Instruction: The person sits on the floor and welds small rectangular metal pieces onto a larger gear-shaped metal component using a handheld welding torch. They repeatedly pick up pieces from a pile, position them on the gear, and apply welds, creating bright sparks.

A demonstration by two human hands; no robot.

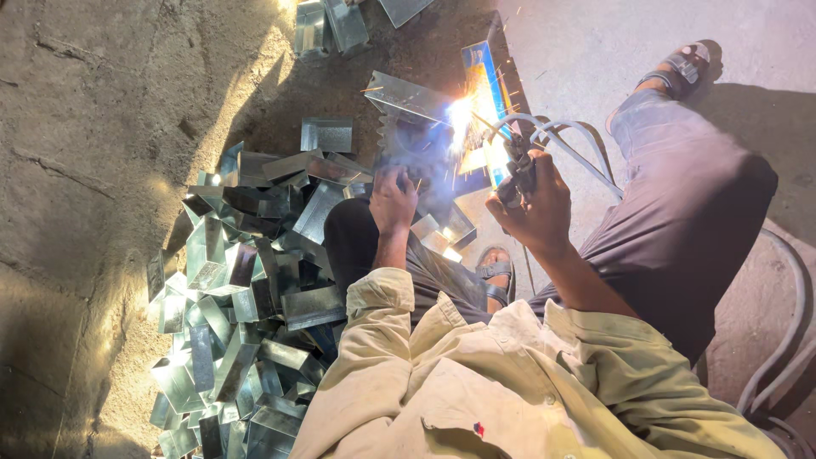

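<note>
My left hand (pixel 393 200) presses down on a bent sheet-metal piece (pixel 408 106) on the floor between my knees. My right hand (pixel 531 204) grips a dark electrode holder (pixel 514 174) whose thin rod reaches up-left to the piece. A bright white-blue arc (pixel 460 112) burns at the rod's tip, throwing sparks and smoke. A grey cable (pixel 569 140) loops away from the holder to the right.
A big heap of shiny folded metal pieces (pixel 238 306) lies to the left on the concrete floor (pixel 93 153). More pieces (pixel 331 25) sit at the top. My sandalled feet (pixel 684 64) and dark-trousered legs (pixel 680 221) frame the work. Hoses (pixel 786 340) curve at right.
</note>
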